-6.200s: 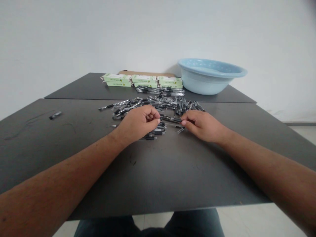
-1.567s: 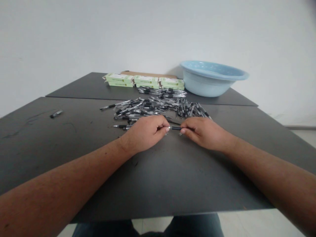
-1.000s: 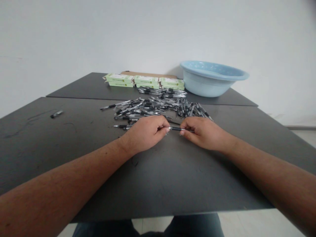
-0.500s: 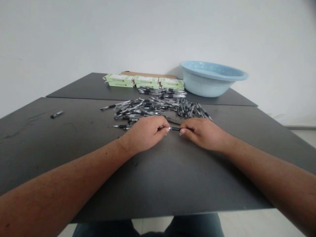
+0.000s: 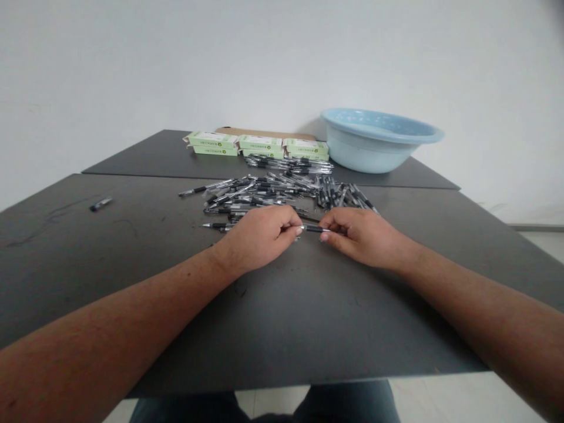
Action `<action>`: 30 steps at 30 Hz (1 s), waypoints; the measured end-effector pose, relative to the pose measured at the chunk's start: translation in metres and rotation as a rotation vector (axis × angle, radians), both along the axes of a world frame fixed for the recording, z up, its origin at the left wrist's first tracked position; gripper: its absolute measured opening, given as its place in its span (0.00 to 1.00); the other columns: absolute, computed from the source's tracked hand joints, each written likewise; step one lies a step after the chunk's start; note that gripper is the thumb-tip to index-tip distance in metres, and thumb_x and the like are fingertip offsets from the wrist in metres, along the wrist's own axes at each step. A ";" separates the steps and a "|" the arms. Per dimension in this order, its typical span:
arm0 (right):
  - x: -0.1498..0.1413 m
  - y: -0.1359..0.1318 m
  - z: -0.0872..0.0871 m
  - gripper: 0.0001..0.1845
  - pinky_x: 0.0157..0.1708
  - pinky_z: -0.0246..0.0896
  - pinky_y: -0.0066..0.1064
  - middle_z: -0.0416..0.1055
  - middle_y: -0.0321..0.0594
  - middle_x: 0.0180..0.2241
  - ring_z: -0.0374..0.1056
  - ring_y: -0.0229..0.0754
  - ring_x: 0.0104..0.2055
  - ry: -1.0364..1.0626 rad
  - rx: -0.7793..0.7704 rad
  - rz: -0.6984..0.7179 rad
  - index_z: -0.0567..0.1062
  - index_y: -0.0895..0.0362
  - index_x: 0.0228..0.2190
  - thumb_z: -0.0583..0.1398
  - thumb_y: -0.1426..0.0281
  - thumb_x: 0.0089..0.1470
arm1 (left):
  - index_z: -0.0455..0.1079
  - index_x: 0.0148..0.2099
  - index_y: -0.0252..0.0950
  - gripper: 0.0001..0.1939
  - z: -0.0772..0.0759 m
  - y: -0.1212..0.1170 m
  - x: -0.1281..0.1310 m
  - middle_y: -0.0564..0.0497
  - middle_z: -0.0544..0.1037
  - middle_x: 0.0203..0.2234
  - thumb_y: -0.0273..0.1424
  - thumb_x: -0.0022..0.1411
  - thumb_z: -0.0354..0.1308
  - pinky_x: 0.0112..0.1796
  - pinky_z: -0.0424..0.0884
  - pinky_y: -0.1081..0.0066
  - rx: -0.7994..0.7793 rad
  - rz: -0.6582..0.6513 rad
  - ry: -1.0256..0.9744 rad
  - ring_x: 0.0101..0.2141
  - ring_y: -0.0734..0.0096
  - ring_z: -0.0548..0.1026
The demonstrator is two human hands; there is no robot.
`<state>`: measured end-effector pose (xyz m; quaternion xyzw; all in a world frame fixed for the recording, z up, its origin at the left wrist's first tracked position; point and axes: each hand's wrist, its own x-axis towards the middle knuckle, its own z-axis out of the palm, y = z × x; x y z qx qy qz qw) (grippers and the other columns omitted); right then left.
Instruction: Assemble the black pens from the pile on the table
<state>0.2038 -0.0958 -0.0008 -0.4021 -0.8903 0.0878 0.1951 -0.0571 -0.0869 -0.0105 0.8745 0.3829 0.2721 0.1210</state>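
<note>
Two bare hands at work on a single pen above a dark table [image 5: 308, 329]. The left hand [image 5: 264, 238], near the centre of the frame, is closed with thumb and fingers pinching one end of the held pen [image 5: 312, 228]; the right hand [image 5: 363, 235], right of centre, pinches the opposite end, so that the black grip section lies exposed between them, roughly level. Work on this pen appears to be under way, since both hands grip it; whether its parts are fully joined cannot be told, as the fingers hide the ends. Beyond the hands, the loose pens [image 5: 282, 183] lie in a crossed heap across the middle of the frame, many outside any container. A separate group of pens [image 5: 286, 163], more nearly parallel, lies just in front of the green boxes [image 5: 214, 141], stacked two high at upper centre; this may be a sorted portion, but how many pens are finished or remain cannot be told, nor can the contents of the boxes. A light blue basin [image 5: 374, 158] stands at upper right, its interior only partly visible. At left, a short clear-and-black piece [image 5: 101, 204] lies well apart from the heap.
</note>
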 end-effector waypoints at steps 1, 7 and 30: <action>0.000 0.000 0.000 0.08 0.36 0.63 0.31 0.80 0.39 0.34 0.75 0.42 0.35 -0.010 0.007 0.005 0.78 0.55 0.41 0.61 0.65 0.66 | 0.77 0.41 0.38 0.06 0.000 0.000 0.000 0.52 0.83 0.34 0.32 0.70 0.60 0.37 0.67 0.68 0.001 -0.003 -0.002 0.35 0.68 0.78; -0.001 0.001 0.000 0.11 0.38 0.64 0.32 0.81 0.41 0.34 0.77 0.44 0.37 -0.053 0.031 0.044 0.80 0.56 0.40 0.58 0.66 0.67 | 0.78 0.41 0.36 0.06 -0.001 0.000 0.000 0.52 0.82 0.33 0.30 0.68 0.60 0.35 0.66 0.70 0.012 -0.037 -0.022 0.34 0.69 0.78; 0.002 0.002 -0.003 0.06 0.35 0.64 0.29 0.80 0.38 0.36 0.76 0.41 0.36 0.048 0.075 -0.002 0.77 0.55 0.41 0.65 0.68 0.61 | 0.77 0.41 0.37 0.05 -0.001 0.000 -0.001 0.53 0.83 0.32 0.31 0.68 0.61 0.35 0.67 0.70 0.063 -0.025 -0.031 0.33 0.69 0.79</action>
